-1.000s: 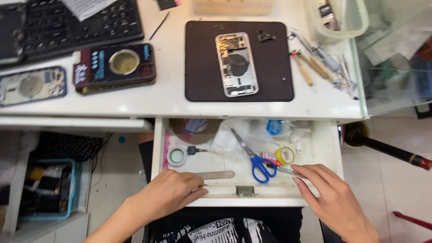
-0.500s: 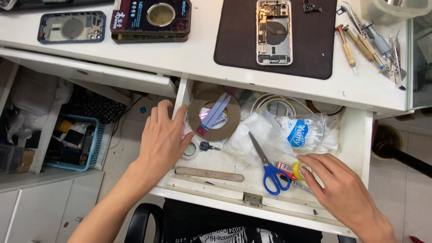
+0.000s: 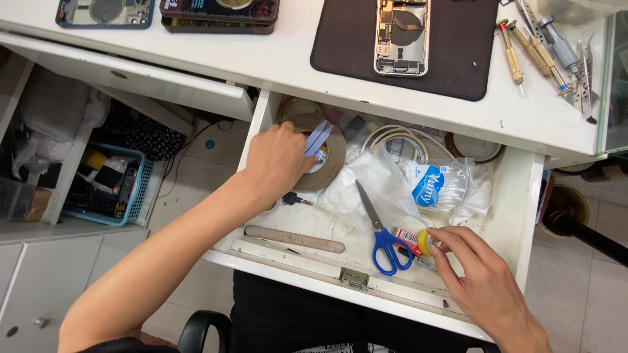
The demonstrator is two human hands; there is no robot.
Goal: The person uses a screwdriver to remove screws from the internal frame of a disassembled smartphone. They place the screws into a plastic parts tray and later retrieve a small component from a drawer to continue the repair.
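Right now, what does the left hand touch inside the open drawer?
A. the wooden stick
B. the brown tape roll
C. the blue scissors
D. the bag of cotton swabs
B: the left hand lies on the brown tape roll at the back left of the drawer, while the blue scissors lie apart, nearer the right hand.

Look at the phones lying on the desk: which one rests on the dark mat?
The opened phone with its insides showing rests on the dark mat. The blue-edged phone at the far left lies on the bare white desk.
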